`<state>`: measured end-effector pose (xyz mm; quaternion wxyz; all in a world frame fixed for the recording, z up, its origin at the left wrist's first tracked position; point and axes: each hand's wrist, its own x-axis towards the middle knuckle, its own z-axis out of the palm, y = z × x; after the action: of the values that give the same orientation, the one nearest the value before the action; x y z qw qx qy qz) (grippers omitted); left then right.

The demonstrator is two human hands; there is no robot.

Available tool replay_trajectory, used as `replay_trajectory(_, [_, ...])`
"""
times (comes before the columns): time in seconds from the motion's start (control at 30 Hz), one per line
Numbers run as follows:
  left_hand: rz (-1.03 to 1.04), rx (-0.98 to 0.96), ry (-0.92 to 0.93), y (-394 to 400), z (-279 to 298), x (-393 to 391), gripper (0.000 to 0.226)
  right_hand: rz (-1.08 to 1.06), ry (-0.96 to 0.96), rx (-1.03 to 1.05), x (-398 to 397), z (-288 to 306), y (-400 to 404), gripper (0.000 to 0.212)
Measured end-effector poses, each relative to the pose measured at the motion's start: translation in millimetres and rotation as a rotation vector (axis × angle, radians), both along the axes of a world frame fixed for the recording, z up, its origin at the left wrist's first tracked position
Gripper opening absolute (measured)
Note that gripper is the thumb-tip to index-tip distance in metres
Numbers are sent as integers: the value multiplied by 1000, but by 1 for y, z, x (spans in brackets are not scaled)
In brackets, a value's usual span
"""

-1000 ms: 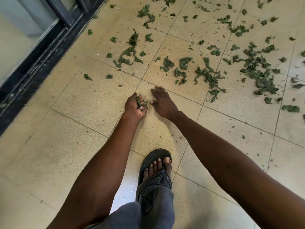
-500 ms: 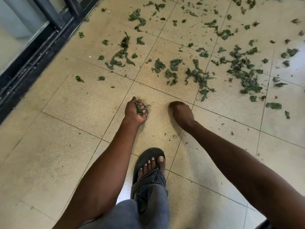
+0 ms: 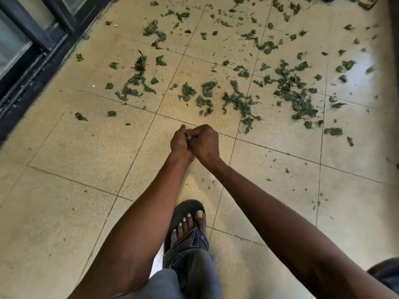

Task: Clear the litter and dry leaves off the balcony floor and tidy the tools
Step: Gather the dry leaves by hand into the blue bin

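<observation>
Two hands meet over the tiled floor (image 3: 64, 201), pressed knuckle to knuckle. Going left to right: the black sliding door frame (image 3: 32, 67) runs up the far left edge. Left hand (image 3: 180, 143) is cupped around a small wad of leaf bits (image 3: 188, 139), only a sliver showing. Right hand (image 3: 204, 142) is curled into a fist right against it; can't tell if it's got anything inside. Just below them is a foot in a black flip-flop (image 3: 183, 212) with a jeans cuff (image 3: 190, 251) over it. Scattered dry green leaves (image 3: 237, 100) cover the tiles beyond the hands, thickest to the upper right.
</observation>
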<state>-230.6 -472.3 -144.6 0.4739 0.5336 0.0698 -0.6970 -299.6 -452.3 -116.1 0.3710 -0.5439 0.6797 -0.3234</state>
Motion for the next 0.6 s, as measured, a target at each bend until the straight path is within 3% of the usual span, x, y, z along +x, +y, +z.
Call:
replay_trajectory(0.1, [-78,-20,59,-3,-1,-11,42,-3,111,4,-8,2,-8,28])
replay_trajectory(0.2, [-140,25,34,-11,4,-23,31,17,335,25,-22,2,-20,24])
replay_trajectory(0.27, [-187,52,-43,-18,4,-30,26,103,219,166,-42,3,-35,18])
replay_trajectory(0.33, [-205,70,-82,-28,4,-34,25,255,-71,331,-69,10,-49,12])
replay_trajectory(0.4, [-234,82,-94,-40,3,-36,30,310,-147,332,-97,18,-68,10])
replay_trajectory(0.47, [-242,77,-82,-53,0,-38,33,245,5,242,-121,16,-95,28])
replay_trajectory(0.6, [-314,55,-82,-72,1,-47,33,260,391,268,-149,3,-156,91])
